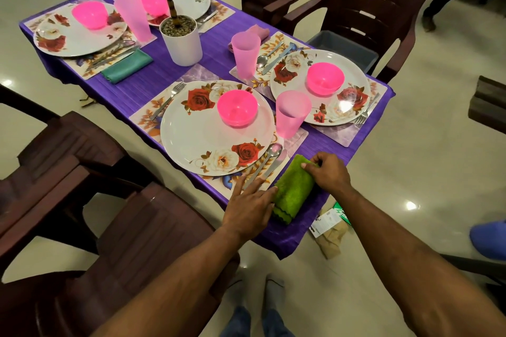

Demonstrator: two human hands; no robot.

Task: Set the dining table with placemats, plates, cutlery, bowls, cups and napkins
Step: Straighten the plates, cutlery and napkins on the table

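A folded green napkin (293, 190) lies on the purple tablecloth (219, 49) at the near corner, right of the nearest floral plate (189, 139). My right hand (330, 171) pinches the napkin's far end. My left hand (250, 206) lies flat, fingers spread, touching the napkin's left edge and the placemat (294, 142). A spoon and knife (267, 163) lie between plate and napkin. That plate carries a pink bowl (236, 108), with a pink cup (291, 113) beside it and a fork (168, 100) at its left.
Three more settings with plates, pink bowls, cups and cutlery fill the table; a teal napkin (127, 65) and a pink napkin (258, 31) lie by two of them. A white plant pot (180, 39) stands mid-table. Dark chairs (369, 5) surround it. A grey bin (345, 48) and a paper packet (330, 230) are on the floor.
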